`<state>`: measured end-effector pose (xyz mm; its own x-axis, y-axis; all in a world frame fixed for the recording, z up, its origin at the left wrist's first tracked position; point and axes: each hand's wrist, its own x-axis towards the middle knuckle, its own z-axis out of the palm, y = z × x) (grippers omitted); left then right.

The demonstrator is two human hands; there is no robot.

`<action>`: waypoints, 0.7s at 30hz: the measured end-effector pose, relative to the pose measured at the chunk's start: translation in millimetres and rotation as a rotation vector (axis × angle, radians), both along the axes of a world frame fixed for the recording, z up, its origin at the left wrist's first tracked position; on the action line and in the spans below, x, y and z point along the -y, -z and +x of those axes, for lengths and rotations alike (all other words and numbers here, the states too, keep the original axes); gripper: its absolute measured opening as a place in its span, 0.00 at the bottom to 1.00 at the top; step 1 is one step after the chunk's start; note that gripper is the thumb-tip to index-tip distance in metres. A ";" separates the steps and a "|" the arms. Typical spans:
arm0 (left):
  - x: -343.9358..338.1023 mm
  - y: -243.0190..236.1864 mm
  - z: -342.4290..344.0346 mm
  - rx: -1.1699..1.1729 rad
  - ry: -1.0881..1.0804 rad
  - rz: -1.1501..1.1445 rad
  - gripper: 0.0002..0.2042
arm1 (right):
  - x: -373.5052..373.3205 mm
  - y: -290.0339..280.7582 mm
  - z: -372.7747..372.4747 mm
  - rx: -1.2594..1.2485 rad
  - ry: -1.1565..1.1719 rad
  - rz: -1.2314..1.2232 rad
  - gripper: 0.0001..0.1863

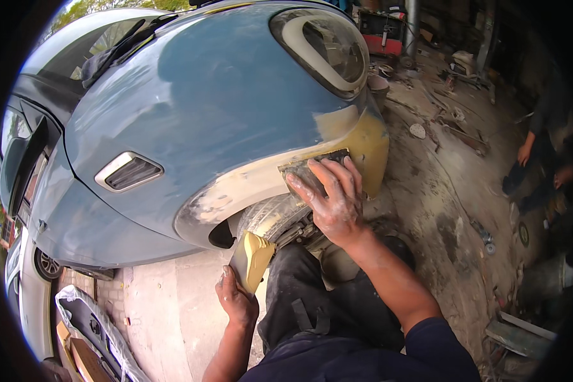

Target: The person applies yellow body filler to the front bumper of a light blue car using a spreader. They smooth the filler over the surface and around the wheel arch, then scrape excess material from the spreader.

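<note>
In front of me is a blue car fender (pixel 235 95) with pale, sanded filler along its wheel arch (pixel 248 173). Fresh-looking yellow putty (pixel 367 143) covers the bumper corner below the headlight (pixel 328 51). My right hand (pixel 334 197), dusty with white, grips a dark flat spreader (pixel 293 173) laid against the arch where filler meets putty. Lower down, my left hand (pixel 237 299) holds a flat putty board (pixel 240 262) by its lower end, with a thick heap of yellow putty (pixel 256 258) on it. Beneath the arch the tire (pixel 270 213) shows partly.
Cables and scraps litter the concrete floor (pixel 426 191) to the right. At the right edge another person's hand (pixel 525 153) hangs beside dark clothing. A bucket (pixel 378 88) stands past the bumper. A plastic-wrapped car part (pixel 99 334) lies lower left, near a white car (pixel 32 305).
</note>
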<state>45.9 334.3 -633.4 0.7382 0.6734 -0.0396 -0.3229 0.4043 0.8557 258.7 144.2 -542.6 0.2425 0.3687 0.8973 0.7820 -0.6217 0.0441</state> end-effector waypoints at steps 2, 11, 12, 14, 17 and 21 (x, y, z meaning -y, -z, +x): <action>-1.8 1.2 -1.2 0.017 0.008 -0.007 0.21 | -9.4 -2.0 -0.2 0.008 0.017 0.014 0.24; -6.6 7.3 8.0 -0.033 0.028 -0.045 0.20 | -17.6 22.8 9.5 -0.004 0.048 -0.019 0.25; -7.2 7.5 10.6 -0.024 0.028 -0.042 0.20 | -15.4 28.5 8.9 0.011 0.045 -0.010 0.24; -8.2 8.7 14.6 -0.003 0.029 -0.038 0.19 | -9.1 40.6 2.9 0.000 0.045 -0.022 0.24; -10.6 12.1 12.7 0.029 0.072 -0.049 0.17 | 1.5 53.4 -12.1 -0.041 0.082 -0.070 0.23; -13.4 18.9 3.9 -0.003 0.044 -0.055 0.17 | 9.0 46.2 -34.5 -0.092 0.032 -0.048 0.23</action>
